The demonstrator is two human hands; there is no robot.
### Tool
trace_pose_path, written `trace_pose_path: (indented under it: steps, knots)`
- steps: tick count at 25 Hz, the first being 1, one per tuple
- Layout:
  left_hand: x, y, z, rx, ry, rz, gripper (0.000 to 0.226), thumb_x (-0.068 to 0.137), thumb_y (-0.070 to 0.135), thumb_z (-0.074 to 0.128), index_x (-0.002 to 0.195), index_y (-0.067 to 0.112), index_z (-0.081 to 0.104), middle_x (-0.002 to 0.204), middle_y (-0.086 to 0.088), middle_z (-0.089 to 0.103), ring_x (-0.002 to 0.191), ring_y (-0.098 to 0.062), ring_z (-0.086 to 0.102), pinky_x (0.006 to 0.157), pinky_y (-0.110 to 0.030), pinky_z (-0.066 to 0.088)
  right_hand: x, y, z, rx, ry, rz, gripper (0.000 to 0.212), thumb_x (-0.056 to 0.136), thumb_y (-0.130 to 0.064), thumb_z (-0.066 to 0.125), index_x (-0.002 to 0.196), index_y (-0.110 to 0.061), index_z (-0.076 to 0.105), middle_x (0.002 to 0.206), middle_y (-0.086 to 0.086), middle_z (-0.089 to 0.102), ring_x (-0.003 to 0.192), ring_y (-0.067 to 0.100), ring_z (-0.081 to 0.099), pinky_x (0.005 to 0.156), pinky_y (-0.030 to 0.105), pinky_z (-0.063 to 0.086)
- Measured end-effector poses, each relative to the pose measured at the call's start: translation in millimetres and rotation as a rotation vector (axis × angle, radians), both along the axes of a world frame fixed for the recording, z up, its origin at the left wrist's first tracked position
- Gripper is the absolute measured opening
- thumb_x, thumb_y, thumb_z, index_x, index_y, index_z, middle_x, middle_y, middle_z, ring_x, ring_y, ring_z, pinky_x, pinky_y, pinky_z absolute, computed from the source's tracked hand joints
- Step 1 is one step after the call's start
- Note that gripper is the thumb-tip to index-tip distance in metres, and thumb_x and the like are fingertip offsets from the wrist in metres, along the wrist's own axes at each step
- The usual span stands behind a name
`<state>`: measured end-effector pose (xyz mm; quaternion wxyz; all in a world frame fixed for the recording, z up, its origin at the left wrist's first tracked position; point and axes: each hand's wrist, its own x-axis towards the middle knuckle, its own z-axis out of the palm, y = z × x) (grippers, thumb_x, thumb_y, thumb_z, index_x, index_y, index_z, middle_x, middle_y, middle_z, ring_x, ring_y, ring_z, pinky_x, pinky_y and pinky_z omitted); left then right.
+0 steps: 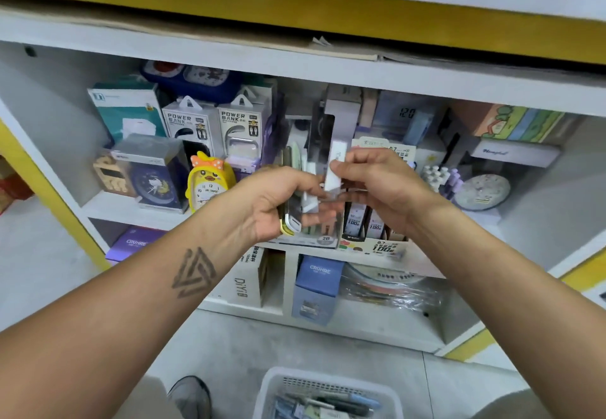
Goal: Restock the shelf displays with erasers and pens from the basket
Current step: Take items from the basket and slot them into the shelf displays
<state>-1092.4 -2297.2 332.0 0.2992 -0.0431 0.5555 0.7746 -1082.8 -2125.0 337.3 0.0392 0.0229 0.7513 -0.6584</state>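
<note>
Left hand, frame centre: clamped round a bundle of slim white and yellow-edged eraser packs. Right hand, just right of it: pinching one white rectangular eraser pack, upright, before the white shelf. White perforated plastic basket, bottom centre, holds pens (labels too blurred to read). Risk, judged: bundle is loosely fanned; drawing one pack out could drag neighbours free and drop them to the floor.
</note>
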Motion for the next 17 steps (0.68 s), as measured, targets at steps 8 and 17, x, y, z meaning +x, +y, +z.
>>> trace_pose_path:
  steps: [8, 17]
  knots:
    - [7, 50, 6, 0.026, -0.048, -0.026, 0.014, 0.089, -0.01, 0.05, 0.1, -0.007, 0.058, 0.088, -0.027, 0.068, 0.068, -0.031, 0.071, 0.058, -0.041, 0.061, 30, 89, 15, 0.198, 0.173, -0.16, 0.011, 0.091, -0.008, 0.07, 0.101, -0.005, 0.067, 0.065, 0.011, 0.068, 0.047, 0.019, 0.052, 0.041, 0.026, 0.039]
    - [1, 64, 2, 0.057, -0.078, 0.027, 0.017, 0.088, -0.013, 0.052, 0.105, -0.01, 0.054, 0.1, -0.036, 0.067, 0.087, -0.039, 0.07, 0.065, -0.043, 0.062, 43, 122, 11, 0.149, 0.158, -0.142, 0.012, 0.092, 0.009, 0.061, 0.102, 0.004, 0.065, 0.082, 0.014, 0.075, 0.073, 0.024, 0.073, 0.077, 0.032, 0.063]
